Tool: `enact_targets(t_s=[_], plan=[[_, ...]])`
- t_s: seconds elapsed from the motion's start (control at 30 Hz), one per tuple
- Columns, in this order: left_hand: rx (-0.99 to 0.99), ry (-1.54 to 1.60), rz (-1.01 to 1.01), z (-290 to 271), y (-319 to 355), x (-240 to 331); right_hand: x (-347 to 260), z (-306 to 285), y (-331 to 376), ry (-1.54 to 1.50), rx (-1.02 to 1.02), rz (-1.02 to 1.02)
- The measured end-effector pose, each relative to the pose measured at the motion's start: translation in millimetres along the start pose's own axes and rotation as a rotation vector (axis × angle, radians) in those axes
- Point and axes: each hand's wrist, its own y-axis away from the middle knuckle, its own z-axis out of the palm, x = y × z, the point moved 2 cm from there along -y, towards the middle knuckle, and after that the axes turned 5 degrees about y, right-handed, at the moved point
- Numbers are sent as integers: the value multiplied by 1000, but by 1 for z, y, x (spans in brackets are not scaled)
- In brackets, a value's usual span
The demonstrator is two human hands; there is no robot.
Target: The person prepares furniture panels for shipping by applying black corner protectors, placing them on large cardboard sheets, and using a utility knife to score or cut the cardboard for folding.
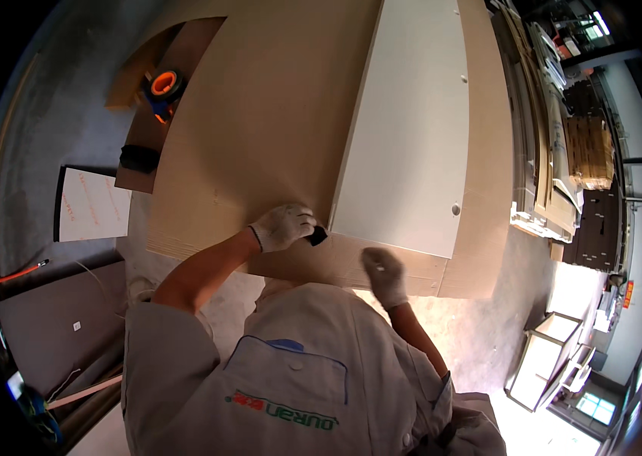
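Note:
In a pale work glove, my left hand [284, 226] has its fingers closed on a small black piece [318, 235], whose exact kind I cannot make out. The piece is beside the near left corner of a long white panel [404, 129]. That panel lies flat on a large brown cardboard sheet [260, 114] and has several small round fittings or holes along its right side. My right hand [385, 275], gloved too, is just off the panel's near edge, above the cardboard's front. Motion smears its fingers, so their hold is unclear.
Left of the cardboard, a brown board carries an orange-and-blue tool [164, 87] and a black object [139, 158]. A marked white sheet [93, 204] and a dark panel [63, 311] are at the left. Stacked boards [545, 137] stand right, with a framed rack [545, 357] farther down.

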Motion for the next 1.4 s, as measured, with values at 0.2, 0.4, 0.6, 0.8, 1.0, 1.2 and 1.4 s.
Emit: enact_targets(t_s=[0.2,0.4,0.6,0.8,1.0,1.2,1.4], plan=[[-216,29,66,24,-20,-9,4,73,-29,166,-342,123],[-98,163,68,19,-23,-15,10,89,-59,194,-372,266],[-15,56,-30,32,-33,-26,7,98,-64,-357,-350,564],[62,116,-319,8,-33,-11,13,108,-55,-703,-200,566],[233,-10,-288,16,-27,21,12,103,-56,-693,-180,549],[291,-13,-347,51,-32,22,17,89,-61,-566,-185,509],[298,48,-527,72,-14,17,32,84,-56,-569,-291,340]])
